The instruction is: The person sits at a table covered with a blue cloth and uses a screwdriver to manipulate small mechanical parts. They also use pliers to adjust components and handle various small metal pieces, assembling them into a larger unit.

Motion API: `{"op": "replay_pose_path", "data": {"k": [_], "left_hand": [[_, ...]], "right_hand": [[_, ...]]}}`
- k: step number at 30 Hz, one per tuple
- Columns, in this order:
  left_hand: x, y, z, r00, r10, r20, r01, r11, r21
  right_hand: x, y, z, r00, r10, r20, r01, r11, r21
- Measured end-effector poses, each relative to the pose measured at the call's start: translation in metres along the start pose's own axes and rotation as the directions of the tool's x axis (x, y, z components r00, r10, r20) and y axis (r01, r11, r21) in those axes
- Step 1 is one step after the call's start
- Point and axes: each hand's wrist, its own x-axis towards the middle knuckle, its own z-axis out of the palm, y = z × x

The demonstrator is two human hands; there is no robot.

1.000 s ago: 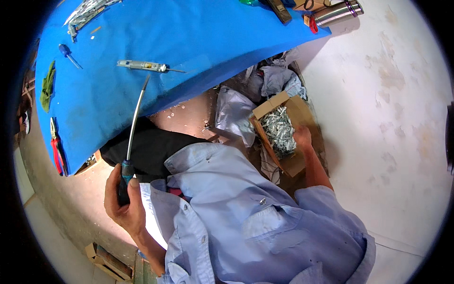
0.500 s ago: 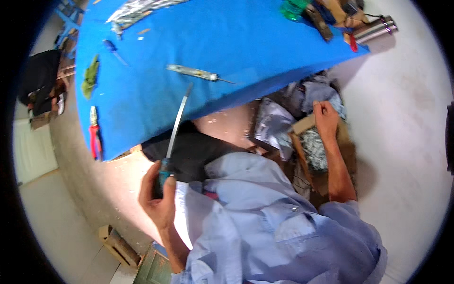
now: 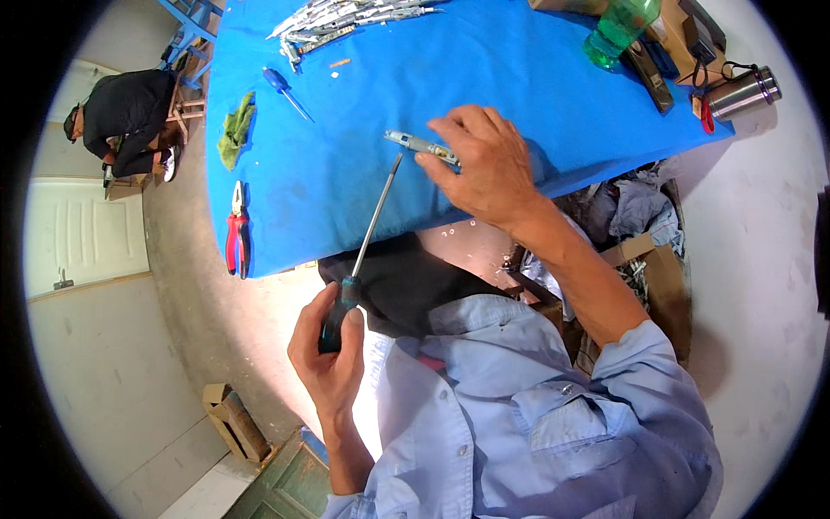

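At lower center, the left hand [image 3: 328,359] has its fingers and thumb closed around the handle of a dark-teal screwdriver [image 3: 338,320], its shaft slanting up and right. Near the blade's tip, just above center, is a slim metal mechanism [image 3: 406,139]. The right hand [image 3: 491,169] has thumb and index finger at either side of that piece's right end; whether they pinch it, I cannot tell. Red-handled pliers [image 3: 237,233] lie left of center, a green rag [image 3: 235,131] beyond, then, toward the top, similar metal pieces [image 3: 346,19] heaped together.
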Motion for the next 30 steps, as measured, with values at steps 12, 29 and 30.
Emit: {"op": "replay_pose_path", "data": {"k": [12,29,30], "left_hand": [[0.033,0.015,0.008,0.995,0.096,0.035,-0.100,0.983,0.157],[0.046,0.019,0.008,0.972,0.216,0.087,-0.232,0.933,0.276],[0.047,0.017,0.008,0.970,0.226,0.086,-0.241,0.931,0.276]], "right_hand": [[-0.011,0.017,0.027,0.999,0.009,0.049,-0.014,0.996,0.092],[-0.009,0.016,0.024,0.997,0.020,0.073,-0.028,0.994,0.108],[-0.009,0.016,0.024,0.997,0.016,0.072,-0.024,0.994,0.109]]}}
